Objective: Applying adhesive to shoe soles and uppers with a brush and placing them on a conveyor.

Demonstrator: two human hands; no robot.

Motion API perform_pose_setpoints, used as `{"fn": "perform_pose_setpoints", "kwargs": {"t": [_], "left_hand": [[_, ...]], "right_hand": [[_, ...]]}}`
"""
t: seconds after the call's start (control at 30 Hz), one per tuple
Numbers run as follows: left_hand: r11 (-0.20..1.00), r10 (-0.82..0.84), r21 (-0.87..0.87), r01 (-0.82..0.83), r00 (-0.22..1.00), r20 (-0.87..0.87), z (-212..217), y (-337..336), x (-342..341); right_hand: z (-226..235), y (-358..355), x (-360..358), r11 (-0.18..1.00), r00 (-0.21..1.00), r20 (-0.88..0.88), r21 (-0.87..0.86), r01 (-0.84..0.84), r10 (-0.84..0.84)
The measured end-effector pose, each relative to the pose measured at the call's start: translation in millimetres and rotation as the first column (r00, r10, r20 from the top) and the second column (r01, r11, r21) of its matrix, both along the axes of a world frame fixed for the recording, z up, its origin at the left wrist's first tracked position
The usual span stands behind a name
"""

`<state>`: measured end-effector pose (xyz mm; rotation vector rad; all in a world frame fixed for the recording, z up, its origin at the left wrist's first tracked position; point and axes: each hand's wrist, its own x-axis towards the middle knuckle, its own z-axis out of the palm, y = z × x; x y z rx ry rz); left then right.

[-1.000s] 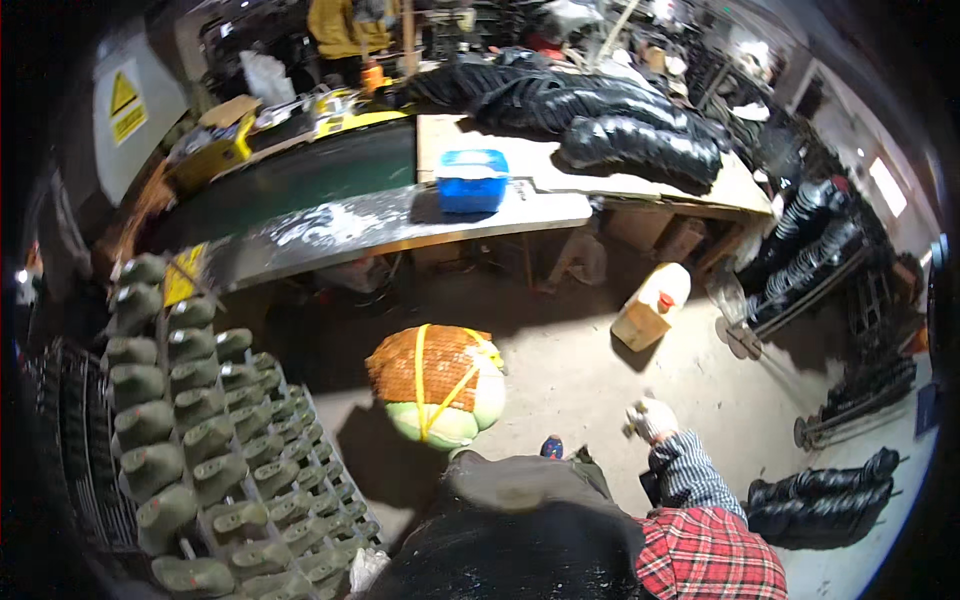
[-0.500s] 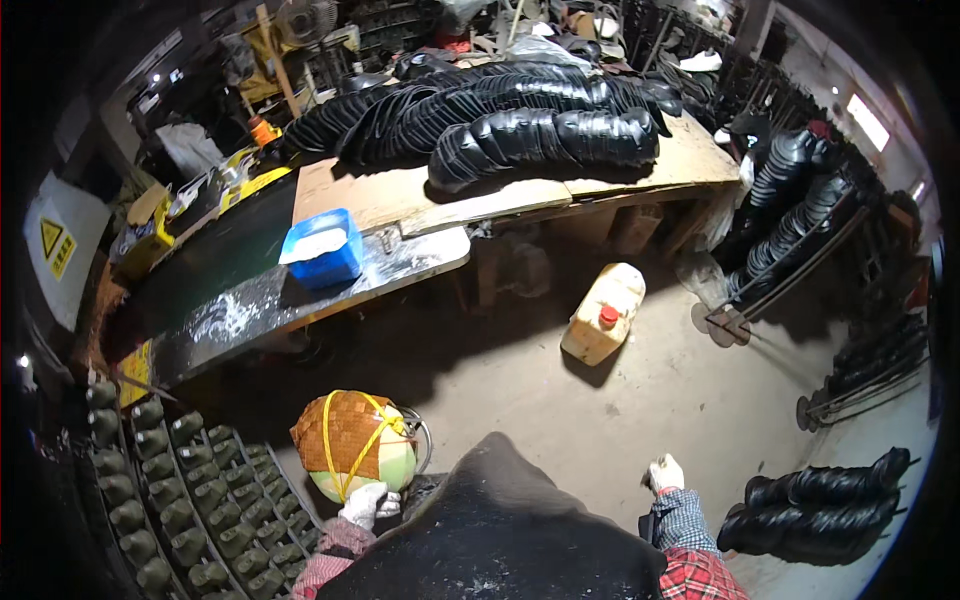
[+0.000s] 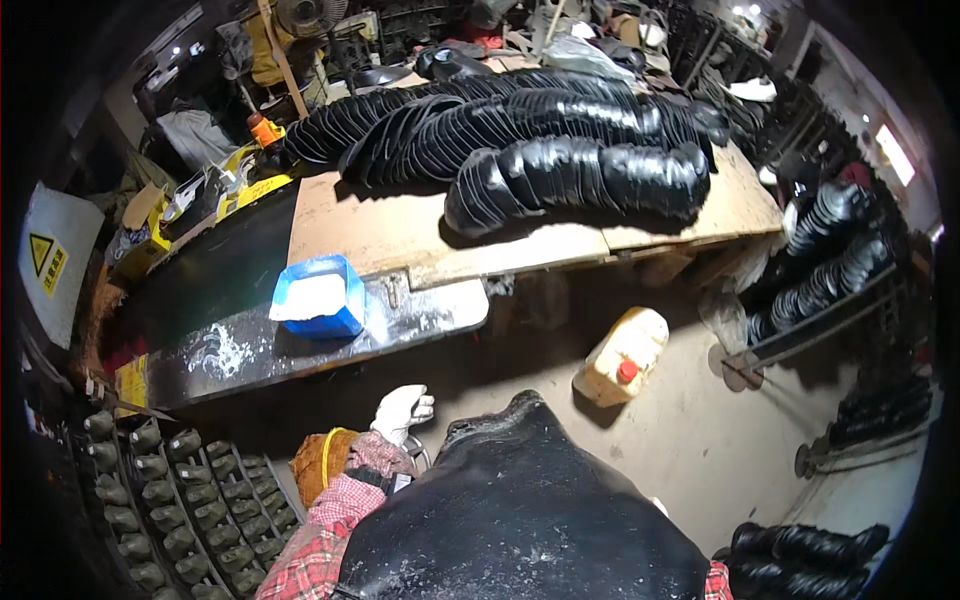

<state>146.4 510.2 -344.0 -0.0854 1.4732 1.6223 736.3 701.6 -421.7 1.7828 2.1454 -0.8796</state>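
Nearest the camera, a large black sheet [image 3: 520,520] covers the person's front, its pointed top edge aimed up and away toward the bench, long axis running near to far. The left hand [image 3: 402,412], in a white glove, sits at the sheet's upper left edge; whether it grips it, I cannot tell. The right hand is out of view. Just left sits an orange bundle [image 3: 322,462]. Farther off, 1 blue tray [image 3: 318,297] of white powder rests on the workbench [image 3: 400,235], and 1 yellowish jug [image 3: 622,356] lies on the floor.
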Motion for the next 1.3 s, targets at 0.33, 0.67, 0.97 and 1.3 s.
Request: {"fn": "perform_pose_setpoints", "kwargs": {"t": [0.33,0.67,0.97,1.3], "left_hand": [[0.977,0.007,0.213,0.029,0.986,-0.166,64.6,169.7,-87.0],[0.939,-0.097,-0.301,-0.168,0.709,-0.699,96.3,312.6,-153.7],[0.771,-0.171,-0.554,-0.315,0.735,-0.656,113.6,392.2,-157.7],[0.886,-0.093,-0.445,-0.127,0.892,-0.441,96.1,378.3,-194.2]], "right_hand": [[53.1,205.9,-173.9,0.952,0.938,-0.347,0.290,0.097,0.010],[145.7,564.8,-291.1,0.664,0.705,-0.706,0.492,0.563,-0.074],[179.3,739.3,-356.2,0.653,0.773,-0.625,0.542,0.528,-0.107],[139.0,768.1,-406.1,0.797,0.749,-0.661,0.428,0.426,-0.045]]}}
